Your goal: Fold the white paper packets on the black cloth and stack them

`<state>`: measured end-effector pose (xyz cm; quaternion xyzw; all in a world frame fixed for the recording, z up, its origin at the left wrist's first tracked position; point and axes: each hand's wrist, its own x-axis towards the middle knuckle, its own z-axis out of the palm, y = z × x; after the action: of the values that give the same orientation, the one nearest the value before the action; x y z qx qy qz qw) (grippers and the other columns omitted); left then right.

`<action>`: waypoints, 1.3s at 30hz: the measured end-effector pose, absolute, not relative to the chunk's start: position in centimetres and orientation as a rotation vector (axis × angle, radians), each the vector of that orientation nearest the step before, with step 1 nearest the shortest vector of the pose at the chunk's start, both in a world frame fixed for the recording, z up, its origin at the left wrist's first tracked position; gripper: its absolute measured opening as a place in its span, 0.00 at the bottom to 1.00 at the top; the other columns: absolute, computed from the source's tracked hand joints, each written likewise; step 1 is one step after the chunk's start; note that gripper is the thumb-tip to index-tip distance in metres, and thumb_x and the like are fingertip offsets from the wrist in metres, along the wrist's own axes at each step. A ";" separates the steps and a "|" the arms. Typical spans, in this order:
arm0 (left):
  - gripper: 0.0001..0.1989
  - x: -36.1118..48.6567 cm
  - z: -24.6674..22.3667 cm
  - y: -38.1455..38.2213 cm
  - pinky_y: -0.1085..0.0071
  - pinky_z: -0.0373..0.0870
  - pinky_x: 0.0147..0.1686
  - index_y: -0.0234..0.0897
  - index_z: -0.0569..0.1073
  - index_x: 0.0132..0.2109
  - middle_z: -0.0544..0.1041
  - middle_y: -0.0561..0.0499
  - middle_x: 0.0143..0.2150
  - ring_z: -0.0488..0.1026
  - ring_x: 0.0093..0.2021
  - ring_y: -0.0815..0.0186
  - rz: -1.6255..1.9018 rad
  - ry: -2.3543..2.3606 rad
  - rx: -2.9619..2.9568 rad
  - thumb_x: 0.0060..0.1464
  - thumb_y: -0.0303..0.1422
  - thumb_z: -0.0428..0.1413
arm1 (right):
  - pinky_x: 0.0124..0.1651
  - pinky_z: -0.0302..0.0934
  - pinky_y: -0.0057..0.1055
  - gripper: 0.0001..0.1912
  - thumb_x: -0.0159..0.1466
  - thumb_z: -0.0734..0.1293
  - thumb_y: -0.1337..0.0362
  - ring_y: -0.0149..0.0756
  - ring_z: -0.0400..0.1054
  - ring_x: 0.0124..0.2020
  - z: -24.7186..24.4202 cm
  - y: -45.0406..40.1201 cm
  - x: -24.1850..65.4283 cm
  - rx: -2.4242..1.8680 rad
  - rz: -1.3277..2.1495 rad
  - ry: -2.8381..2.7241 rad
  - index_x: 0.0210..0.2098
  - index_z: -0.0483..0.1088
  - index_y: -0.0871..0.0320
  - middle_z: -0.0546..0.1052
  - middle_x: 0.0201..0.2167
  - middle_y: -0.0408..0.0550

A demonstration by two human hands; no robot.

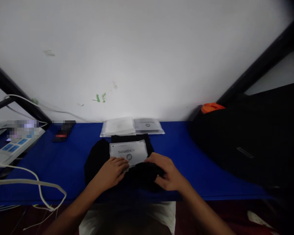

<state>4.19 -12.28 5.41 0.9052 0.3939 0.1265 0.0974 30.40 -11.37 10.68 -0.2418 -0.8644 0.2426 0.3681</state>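
Note:
A black cloth item point(96, 160), perhaps a bag or garment, lies bunched on the blue table in front of me. On top of it rests a flat frosted plastic packet point(137, 148) with printed lettering and a round logo. My left hand point(115, 171) lies palm down, its fingers stretched over the packet's lower left edge. At the packet's lower right corner, my right hand point(168, 171) has its thumb and fingers closed around a fold of the black cloth. What lies beneath the fold is hidden.
Two similar packets, a white one point(119, 126) and a greyish one point(149, 126), lie against the wall. A power strip point(13, 148) with loose white cables point(39, 181) occupies the left. A large black bag point(230, 140) bulges over the right side, with orange fabric point(212, 107) behind.

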 end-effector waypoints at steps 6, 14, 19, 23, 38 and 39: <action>0.15 2.7 7.9 -10.3 0.67 0.76 0.44 0.37 0.74 0.52 0.81 0.46 0.46 0.79 0.43 0.63 1.110 1.455 2.639 0.62 0.25 0.48 | 0.31 0.63 0.33 0.15 0.65 0.63 0.53 0.39 0.69 0.30 10.4 -10.9 33.4 -0.711 0.567 -1.912 0.42 0.70 0.56 0.74 0.31 0.49; 0.15 2.4 8.9 -1.0 0.58 0.68 0.57 0.33 0.75 0.50 0.78 0.42 0.53 0.74 0.54 0.57 1.036 1.755 2.344 0.62 0.27 0.47 | 0.53 0.61 0.48 0.14 0.67 0.61 0.51 0.47 0.68 0.50 8.3 -8.8 32.0 -0.673 0.528 -2.018 0.42 0.70 0.53 0.76 0.43 0.53; 0.10 1.9 7.5 2.3 0.52 0.70 0.53 0.33 0.78 0.43 0.80 0.39 0.48 0.76 0.51 0.49 0.718 1.636 2.360 0.54 0.30 0.58 | 0.61 0.54 0.54 0.07 0.63 0.65 0.67 0.50 0.53 0.63 6.8 -8.2 30.3 -0.704 0.452 -2.221 0.42 0.70 0.53 0.64 0.61 0.53; 0.25 4.1 7.9 -0.7 0.53 0.65 0.59 0.38 0.67 0.60 0.71 0.41 0.61 0.68 0.60 0.53 0.712 1.451 2.360 0.59 0.41 0.56 | 0.61 0.55 0.50 0.22 0.57 0.63 0.78 0.48 0.51 0.65 6.4 -8.1 29.1 -0.646 0.367 -2.400 0.49 0.69 0.55 0.59 0.63 0.56; 0.10 1.1 9.8 -9.8 0.58 0.69 0.50 0.39 0.73 0.38 0.71 0.44 0.49 0.70 0.50 0.58 0.823 1.193 2.336 0.57 0.41 0.57 | 0.47 0.63 0.42 0.23 0.51 0.57 0.82 0.43 0.64 0.44 6.6 -8.3 32.4 -0.771 0.135 -2.558 0.43 0.69 0.60 0.73 0.43 0.54; 0.16 1.2 9.4 -10.3 0.56 0.68 0.52 0.40 0.73 0.44 0.70 0.43 0.54 0.68 0.53 0.55 0.757 1.234 2.371 0.53 0.43 0.61 | 0.47 0.63 0.42 0.23 0.51 0.57 0.82 0.43 0.64 0.45 6.5 -8.3 32.5 -0.778 0.152 -2.559 0.42 0.68 0.60 0.73 0.43 0.54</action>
<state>1.18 -10.29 9.38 0.8394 0.4368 0.2682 0.1807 32.49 -8.29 6.49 -0.2825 -0.9298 0.0551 0.2292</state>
